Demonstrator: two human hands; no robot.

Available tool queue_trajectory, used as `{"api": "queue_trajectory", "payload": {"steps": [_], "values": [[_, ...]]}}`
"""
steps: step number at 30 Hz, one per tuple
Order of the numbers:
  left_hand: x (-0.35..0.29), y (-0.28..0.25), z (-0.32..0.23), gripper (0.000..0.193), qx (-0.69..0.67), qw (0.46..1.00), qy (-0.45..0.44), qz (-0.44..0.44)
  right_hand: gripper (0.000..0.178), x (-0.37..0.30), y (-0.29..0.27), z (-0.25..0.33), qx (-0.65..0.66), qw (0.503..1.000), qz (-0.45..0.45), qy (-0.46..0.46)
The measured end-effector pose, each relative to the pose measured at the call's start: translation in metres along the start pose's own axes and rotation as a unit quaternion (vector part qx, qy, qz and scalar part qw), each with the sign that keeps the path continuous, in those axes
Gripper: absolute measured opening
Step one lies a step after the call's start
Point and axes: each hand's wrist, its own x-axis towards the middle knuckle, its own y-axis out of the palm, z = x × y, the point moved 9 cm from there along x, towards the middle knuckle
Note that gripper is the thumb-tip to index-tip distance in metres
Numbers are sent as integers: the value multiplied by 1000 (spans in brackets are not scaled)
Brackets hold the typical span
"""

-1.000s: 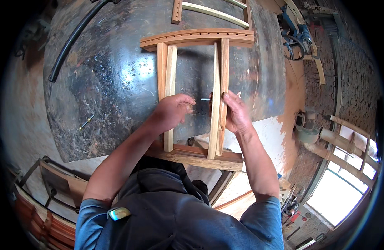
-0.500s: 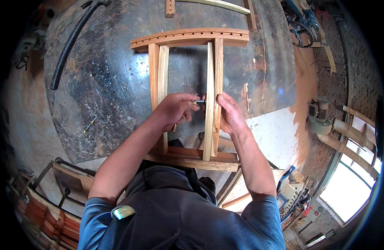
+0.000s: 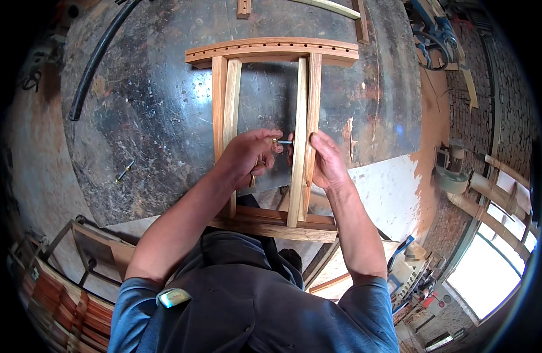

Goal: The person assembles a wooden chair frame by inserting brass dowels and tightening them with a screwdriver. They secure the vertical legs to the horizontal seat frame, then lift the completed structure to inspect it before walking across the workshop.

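A wooden frame (image 3: 271, 49) lies in front of me, its far rail carrying a row of dark holes. Two pairs of lengthwise slats join it to the near rail (image 3: 277, 230). My left hand (image 3: 250, 153) is inside the frame, pinching a slim metal bolt (image 3: 284, 142) with a brass-coloured end. The bolt points at the right inner slat (image 3: 295, 176); whether it enters the wood I cannot tell. A second brass-coloured piece (image 3: 253, 180) sticks out below my left fingers. My right hand (image 3: 328, 162) wraps the right outer slat (image 3: 312, 117), fingertips showing past the inner slat.
On the dark, worn tabletop (image 3: 159, 106) lies another small bolt-like piece (image 3: 125, 170) at the left. A long black hose-like bar (image 3: 100, 59) rests at the far left. More wooden frame parts (image 3: 361, 23) lie at the far edge. A round machine (image 3: 450, 179) stands right.
The left hand and bolt have shifted very slightly right, and more of the bolt's brass end shows. The frame's far end sits slightly further right. Both grips stay the same.
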Motion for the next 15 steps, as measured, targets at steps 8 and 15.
{"api": "queue_trajectory", "payload": {"steps": [8,15], "values": [[1,-1,0,28,50,999,-7,-6,42,0,-1,-1,2,1000,14,-2],[4,1,2,28,68,998,-6,8,41,0,-3,-3,14,1000,4,0]]}}
